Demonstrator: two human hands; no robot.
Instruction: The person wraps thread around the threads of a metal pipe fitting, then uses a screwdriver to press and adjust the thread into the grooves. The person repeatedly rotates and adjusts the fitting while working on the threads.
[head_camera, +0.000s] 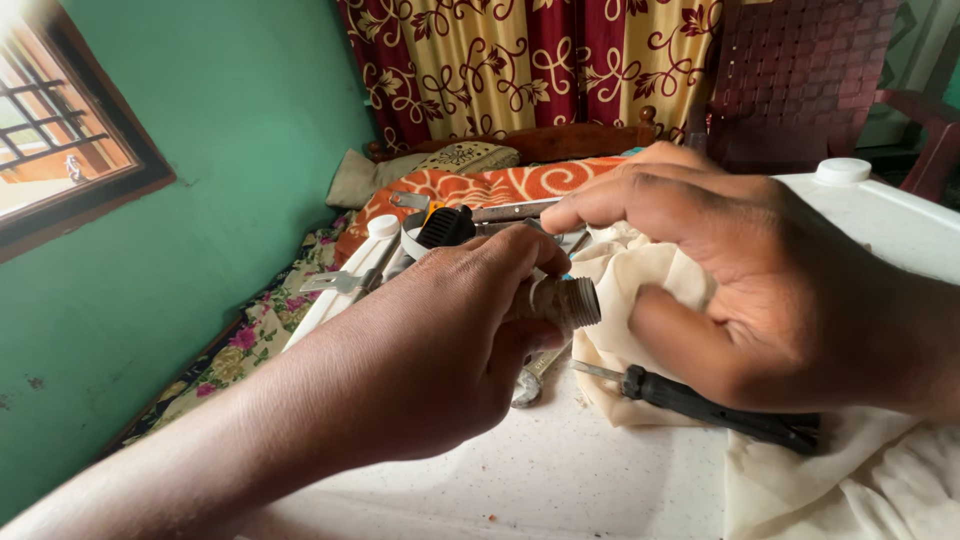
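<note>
A dull metal threaded fitting (573, 301), soft cream cloth (640, 270), matt black-handled screwdriver (720, 408) and smooth speckled white plastic table (560, 470).

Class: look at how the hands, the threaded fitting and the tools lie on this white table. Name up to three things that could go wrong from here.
1. The left hand pinches the fitting by its fingers alone above the table; it could slip and drop.
2. The screwdriver lies right under the right hand; a nudge might roll it.
3. The cloth bunches close to the threads and could snag.
</note>
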